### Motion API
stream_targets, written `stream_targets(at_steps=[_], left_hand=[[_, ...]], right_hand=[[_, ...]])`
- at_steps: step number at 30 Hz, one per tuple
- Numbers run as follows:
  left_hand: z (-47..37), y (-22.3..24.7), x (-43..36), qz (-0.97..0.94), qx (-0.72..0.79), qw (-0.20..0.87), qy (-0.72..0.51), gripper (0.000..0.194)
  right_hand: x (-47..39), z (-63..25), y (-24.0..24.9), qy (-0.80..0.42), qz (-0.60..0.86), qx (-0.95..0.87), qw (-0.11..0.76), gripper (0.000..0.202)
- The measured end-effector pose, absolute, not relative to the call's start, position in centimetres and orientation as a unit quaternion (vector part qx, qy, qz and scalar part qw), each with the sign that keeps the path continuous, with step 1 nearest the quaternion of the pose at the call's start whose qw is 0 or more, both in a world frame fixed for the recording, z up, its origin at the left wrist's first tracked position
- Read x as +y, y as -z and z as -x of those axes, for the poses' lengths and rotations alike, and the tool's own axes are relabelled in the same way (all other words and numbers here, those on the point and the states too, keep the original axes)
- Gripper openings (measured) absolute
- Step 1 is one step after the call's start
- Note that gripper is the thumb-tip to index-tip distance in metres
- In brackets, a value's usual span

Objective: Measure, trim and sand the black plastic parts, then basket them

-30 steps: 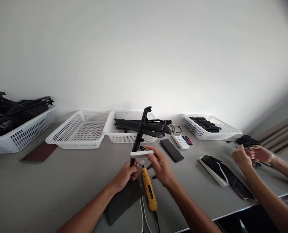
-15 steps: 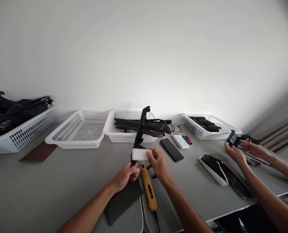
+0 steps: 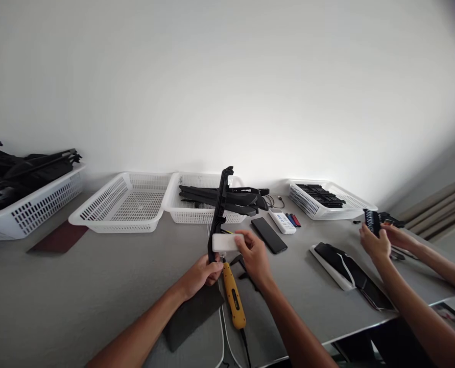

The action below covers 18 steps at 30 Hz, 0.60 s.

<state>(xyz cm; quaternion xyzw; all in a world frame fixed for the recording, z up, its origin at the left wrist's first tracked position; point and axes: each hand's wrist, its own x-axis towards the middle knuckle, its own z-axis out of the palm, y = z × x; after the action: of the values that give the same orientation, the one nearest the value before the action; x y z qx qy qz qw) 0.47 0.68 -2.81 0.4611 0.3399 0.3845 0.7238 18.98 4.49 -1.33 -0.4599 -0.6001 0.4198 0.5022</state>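
Observation:
My left hand [image 3: 201,276] is closed around the lower end of a long, narrow black plastic trim piece [image 3: 220,204], which stands roughly upright. Between the thumb and fingers of my right hand [image 3: 255,255] is a flat white rectangular block [image 3: 225,243]. The block lies across the lower part of the trim, against it or very close; contact is hard to tell. Just below both hands a yellow corded power tool [image 3: 234,299] rests on the table. A dark grey sheet [image 3: 192,317] lies under my left wrist, and a black caliper-like tool [image 3: 242,271] is partly hidden by my right hand.
White baskets stand along the wall: one with black parts [image 3: 51,207], an empty one [image 3: 114,227], one with black strips [image 3: 191,217], another [image 3: 307,208] at right. A phone [image 3: 268,235] and white power bank [image 3: 282,222] lie nearby. A co-worker's hands [image 3: 376,245] hold a black part.
The white block has shifted slightly right across the trim piece, which stays in my left hand. At right, the co-worker's hands have turned their black part and come closer together.

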Motion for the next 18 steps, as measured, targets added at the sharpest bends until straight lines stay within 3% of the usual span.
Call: stream_targets(at_steps=[18], left_hand=[[-0.2,2.9,0.5,-0.471,0.346,0.724,-0.367,0.043]], right_hand=[[4.7,-17.9,1.6,-0.433,0.460,-0.562,0.534,0.050]])
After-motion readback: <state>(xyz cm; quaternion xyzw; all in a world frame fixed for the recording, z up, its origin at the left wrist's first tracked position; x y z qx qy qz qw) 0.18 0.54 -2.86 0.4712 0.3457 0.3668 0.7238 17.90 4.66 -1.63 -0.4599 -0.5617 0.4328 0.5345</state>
